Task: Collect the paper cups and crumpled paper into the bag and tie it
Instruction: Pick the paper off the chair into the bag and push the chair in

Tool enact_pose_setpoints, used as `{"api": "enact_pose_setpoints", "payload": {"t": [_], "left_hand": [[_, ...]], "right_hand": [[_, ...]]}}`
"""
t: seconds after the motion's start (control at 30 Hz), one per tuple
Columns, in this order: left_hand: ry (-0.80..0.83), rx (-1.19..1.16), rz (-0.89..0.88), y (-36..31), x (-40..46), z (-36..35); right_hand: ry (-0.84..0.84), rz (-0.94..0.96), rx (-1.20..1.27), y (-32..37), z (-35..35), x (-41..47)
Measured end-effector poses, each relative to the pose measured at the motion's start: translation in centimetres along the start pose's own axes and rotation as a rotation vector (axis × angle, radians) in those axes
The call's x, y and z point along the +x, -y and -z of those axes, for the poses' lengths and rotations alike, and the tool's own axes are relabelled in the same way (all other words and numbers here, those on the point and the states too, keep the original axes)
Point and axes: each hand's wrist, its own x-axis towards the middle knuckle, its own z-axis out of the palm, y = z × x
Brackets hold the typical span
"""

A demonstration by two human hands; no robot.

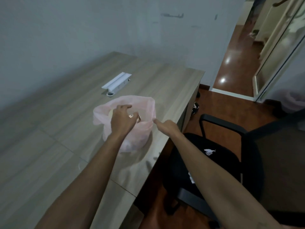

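From the head camera, you are looking down at a pale wood-grain desk [69, 146] set against a grey wall. A thin pink plastic bag [148, 109] sits on the desk near its right edge, its mouth gaping upward.

Your left hand [123, 120] hangs over the bag's open mouth, the fingers curled downward around what looks like a paper cup [110, 113], whose pale rim peeks out at the hand's left side. The frame is soft with motion blur, so you cannot tell for certain whether the hand is clamped on the cup or merely loose over it. Something small and brownish shows just beyond the knuckles, inside the bag; what it is cannot be made out.

Your right hand [166, 127] reaches in from the right and pinches the near right edge of the bag's rim between fingertips [156, 120], holding that side up.

Beyond the bag, a white cable-port cover [116, 82] stands raised from the desk.

To the right of the desk, a black office chair [231, 162] stands on a reddish-brown floor [226, 103]. A piece of crumpled paper [209, 151] lies on the chair's seat, well apart from the bag, and a second white scrap [191, 178] shows just beside your right forearm, lower on the seat.
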Motion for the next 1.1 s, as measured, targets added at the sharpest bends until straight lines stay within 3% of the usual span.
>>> {"api": "enact_pose_setpoints", "payload": {"t": [0.23, 0.37, 0.47, 0.53, 0.8, 1.1], "left_hand": [[-0.009, 0.311, -0.033, 4.2, 7.7, 1.3], [0.145, 0.541, 0.213, 5.2, 11.6, 1.5], [0.243, 0.497, 0.422, 6.1, 12.8, 1.5], [0.255, 0.485, 0.436, 6.3, 13.0, 1.4], [-0.137, 0.186, 0.382, 1.9, 12.8, 0.5], [0.158, 0.317, 0.418, 1.0, 12.4, -4.1]], "right_hand": [[0.025, -0.217, 0.183, 2.3, -4.9, 2.1], [0.005, -0.207, 0.200, 2.4, -5.2, 4.0], [-0.049, -0.169, 0.207, 2.1, -4.3, 5.5], [-0.109, -0.101, 0.222, 2.0, -3.0, 6.6], [-0.307, 0.093, 0.293, 2.9, 3.6, 9.8], [-0.251, 0.048, 0.340, -2.6, 4.3, 11.3]]}}
